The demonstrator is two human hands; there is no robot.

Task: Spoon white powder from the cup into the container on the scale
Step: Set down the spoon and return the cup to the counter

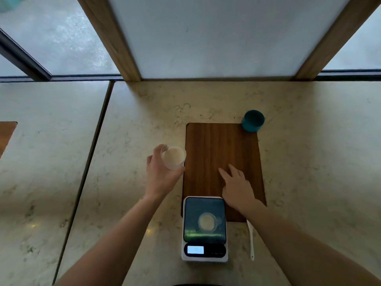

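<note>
Nearest the camera, the scale sits on the tabletop with its display lit; the reading is too small to tell. Centred on the scale's dark platform is the container, a small clear vessel holding a shallow layer of pale powder. Just right of the scale lies the spoon, white, unheld, its long axis running near to far; its far end passes under the right forearm, so which end is the bowl cannot be told. The right hand hovers over or rests on the wooden board, fingers spread, holding nothing; contact with the board cannot be told. The spoon lies nearward of this hand, close beside the right forearm, so the right hand is the nearer of the two to it. The left hand has its grip wrapped around the cup, a translucent cup holding white powder up to a level near its rim, just left of the board's left edge; whether the cup is lifted or standing on the tabletop cannot be told. The cup is far and left of the container, well apart from it. A teal cup stands at the board's far right corner; its contents are not visible. Judgement: the coming move calls for the right hand to draw back nearward and take the spoon along its handle.
</note>
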